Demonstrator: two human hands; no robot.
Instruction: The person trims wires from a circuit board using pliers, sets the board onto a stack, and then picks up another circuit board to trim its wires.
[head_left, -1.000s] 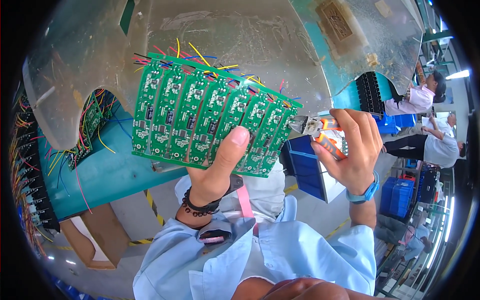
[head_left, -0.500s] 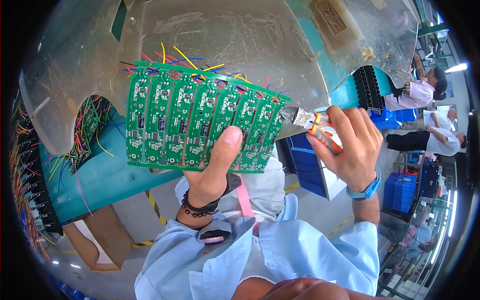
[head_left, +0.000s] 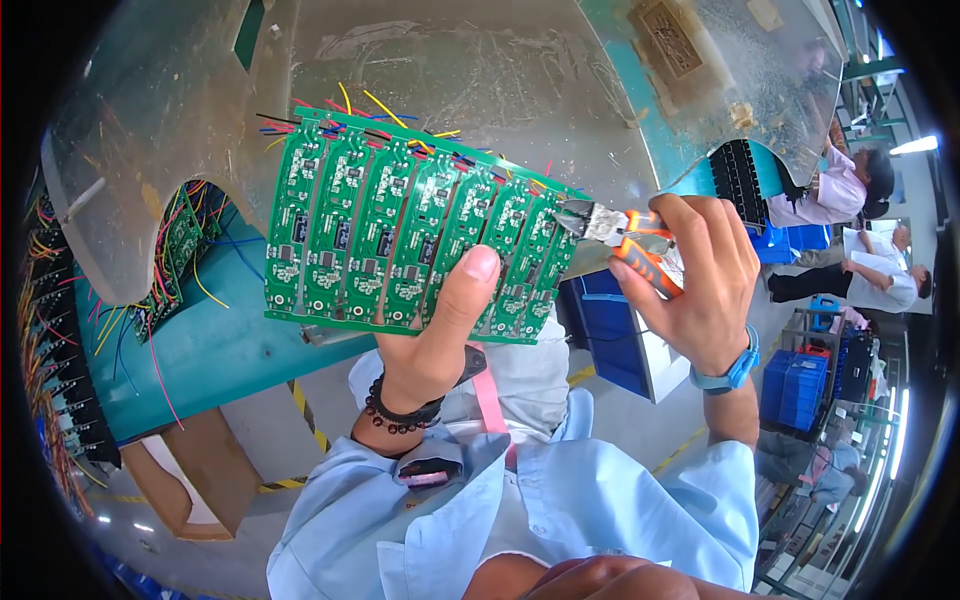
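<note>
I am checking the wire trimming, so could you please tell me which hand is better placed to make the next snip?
Right. The right hand holds the orange-handled cutters, tips at the right edge of the green circuit panel. The left hand only holds that panel up.

A brown rectangular label [head_left: 672, 40] sits on the scratched clear shield [head_left: 480, 70] overhead, upper right; no packages or screens show.

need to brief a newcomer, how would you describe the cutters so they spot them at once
Start at the big green circuit board panel held up by the left hand mid-picture. At its right edge, the right hand grips the cutters. They are the only tool here: grey metal jaws touching the panel, orange-and-black handles.
</note>
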